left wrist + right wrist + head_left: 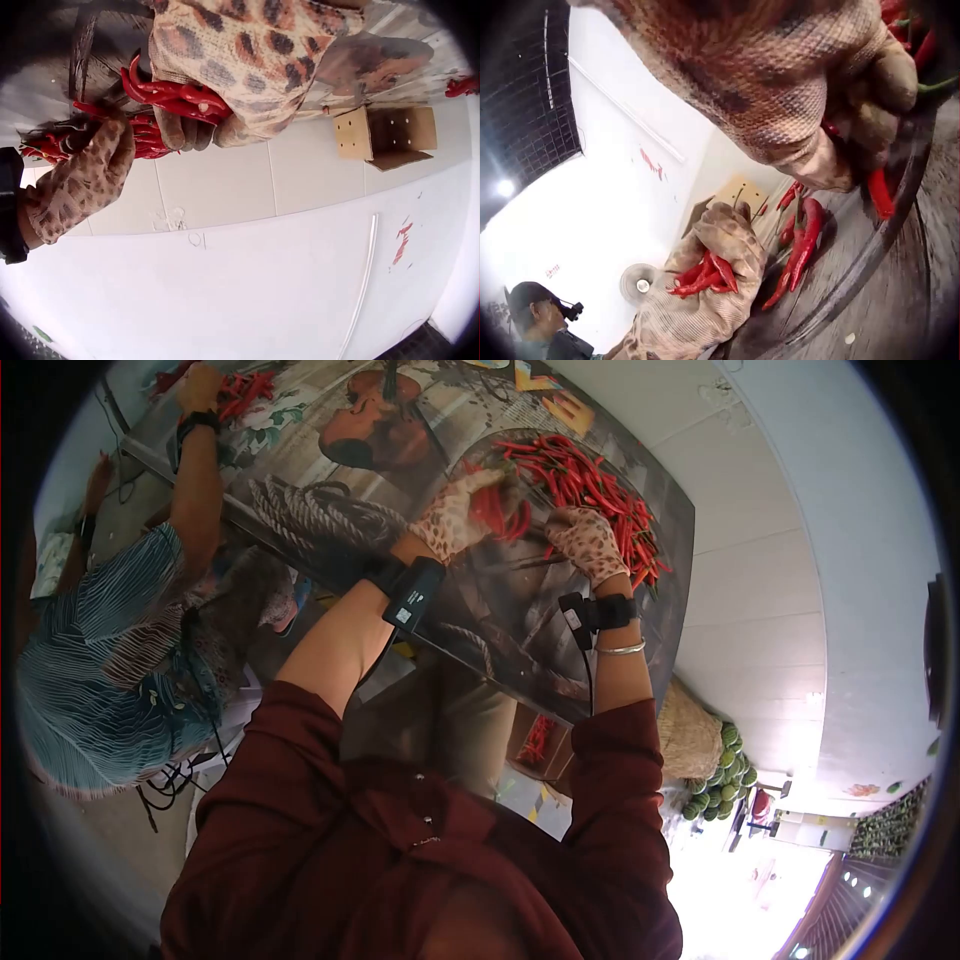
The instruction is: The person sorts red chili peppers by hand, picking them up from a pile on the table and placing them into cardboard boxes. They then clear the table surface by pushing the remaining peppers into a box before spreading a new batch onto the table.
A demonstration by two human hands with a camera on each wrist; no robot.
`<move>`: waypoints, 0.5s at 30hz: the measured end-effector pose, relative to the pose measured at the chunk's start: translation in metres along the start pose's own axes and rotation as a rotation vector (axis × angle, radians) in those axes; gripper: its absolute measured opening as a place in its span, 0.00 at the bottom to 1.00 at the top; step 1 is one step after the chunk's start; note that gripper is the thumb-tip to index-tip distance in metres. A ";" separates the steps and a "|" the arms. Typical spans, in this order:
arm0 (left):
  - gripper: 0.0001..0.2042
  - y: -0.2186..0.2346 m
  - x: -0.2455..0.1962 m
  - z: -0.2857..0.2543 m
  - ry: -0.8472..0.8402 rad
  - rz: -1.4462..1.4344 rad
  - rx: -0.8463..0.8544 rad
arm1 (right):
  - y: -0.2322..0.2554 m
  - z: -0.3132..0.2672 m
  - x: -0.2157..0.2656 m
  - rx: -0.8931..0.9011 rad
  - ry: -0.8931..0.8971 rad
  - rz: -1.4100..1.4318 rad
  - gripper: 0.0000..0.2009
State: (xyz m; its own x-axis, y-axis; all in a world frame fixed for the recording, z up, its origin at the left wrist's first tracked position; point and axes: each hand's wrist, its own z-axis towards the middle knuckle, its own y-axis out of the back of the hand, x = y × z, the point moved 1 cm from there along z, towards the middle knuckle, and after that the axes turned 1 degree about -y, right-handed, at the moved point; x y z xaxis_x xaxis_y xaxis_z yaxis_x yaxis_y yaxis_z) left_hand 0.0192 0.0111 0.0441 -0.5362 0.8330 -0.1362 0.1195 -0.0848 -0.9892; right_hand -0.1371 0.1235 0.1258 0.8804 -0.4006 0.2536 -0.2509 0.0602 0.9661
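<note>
My left hand [455, 515] wears a spotted glove and holds a small bunch of red chili peppers [187, 101], its fingers curled round them. In the right wrist view, the red tips of that bunch [705, 274] show in the palm. Just to the right, my gloved right hand [590, 545] is at the near edge of a large pile of red chilies [600, 490]. Its thumb and fingers pinch a red chili [881, 195], partly hidden by the glove. A few loose chilies [806, 240] lie on the table between the two hands.
The dark tabletop [680, 550] has a printed violin [375, 425] and rope [320, 510]. At left another person [120, 660] reaches to a smaller chili heap [245, 395]. A cardboard box [352, 135] stands beyond the table; chilies [537, 738] sit in a container below its near edge.
</note>
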 end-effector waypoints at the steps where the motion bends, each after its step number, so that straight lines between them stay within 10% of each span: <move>1: 0.12 0.000 0.000 0.000 0.006 0.018 0.011 | -0.002 0.000 -0.006 -0.047 0.028 0.084 0.16; 6: 0.11 0.007 -0.002 0.006 0.060 -0.006 0.243 | -0.011 0.028 0.003 -0.173 0.120 0.162 0.15; 8: 0.11 -0.008 0.002 -0.005 -0.035 -0.016 -0.028 | -0.016 0.036 0.009 -0.172 0.079 0.032 0.15; 15: 0.10 -0.003 -0.001 -0.003 -0.008 0.062 -0.003 | -0.024 0.059 -0.007 -0.206 -0.018 -0.030 0.19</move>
State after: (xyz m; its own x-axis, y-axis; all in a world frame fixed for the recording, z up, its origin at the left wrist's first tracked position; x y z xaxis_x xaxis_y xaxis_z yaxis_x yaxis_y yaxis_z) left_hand 0.0220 0.0124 0.0477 -0.5347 0.8217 -0.1975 0.1547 -0.1346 -0.9788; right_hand -0.1608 0.0711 0.0977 0.8785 -0.4212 0.2255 -0.1357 0.2326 0.9631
